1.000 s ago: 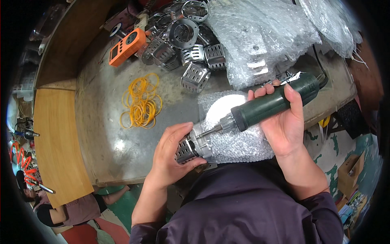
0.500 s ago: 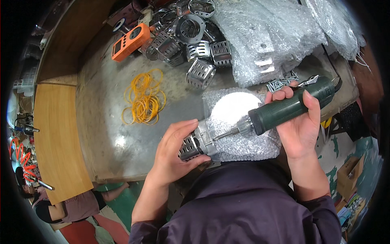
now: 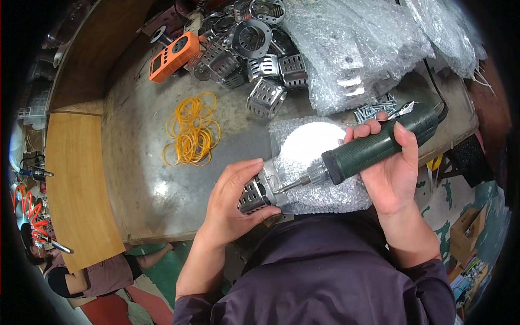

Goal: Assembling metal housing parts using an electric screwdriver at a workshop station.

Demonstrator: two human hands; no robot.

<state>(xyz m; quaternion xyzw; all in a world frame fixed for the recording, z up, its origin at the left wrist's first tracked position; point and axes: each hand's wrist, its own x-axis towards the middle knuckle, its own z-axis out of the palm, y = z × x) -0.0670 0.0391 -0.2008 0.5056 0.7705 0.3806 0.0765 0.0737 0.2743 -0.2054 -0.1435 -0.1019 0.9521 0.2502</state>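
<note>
My left hand [image 3: 230, 197] is closed round a slotted metal cylinder [image 3: 252, 197], steadying it on its side. A pale metal end piece [image 3: 270, 181] sits on the cylinder's right end. In my right hand [image 3: 391, 173] is a dark green electric screwdriver [image 3: 360, 152], held tilted with its bit pointing down to the left. The bit's tip meets the face of the end piece, or lies right in front of it; contact is hard to make out. Under the bit lies a bubble-wrap sheet [image 3: 330, 199] with a bright white round patch [image 3: 313, 142].
Loose screws [image 3: 374, 110] lie beyond the screwdriver. Several slotted metal cylinders [image 3: 267, 97] are heaped at the back, beside large bubble-wrap sheets [image 3: 357, 51]. Yellow rubber bands [image 3: 193, 135] and an orange device [image 3: 174, 56] lie on the left. Another person [image 3: 103, 277] is at lower left.
My right hand has brought the screwdriver a little left and down, its bit closer to the end piece. The left hand and cylinder have hardly moved.
</note>
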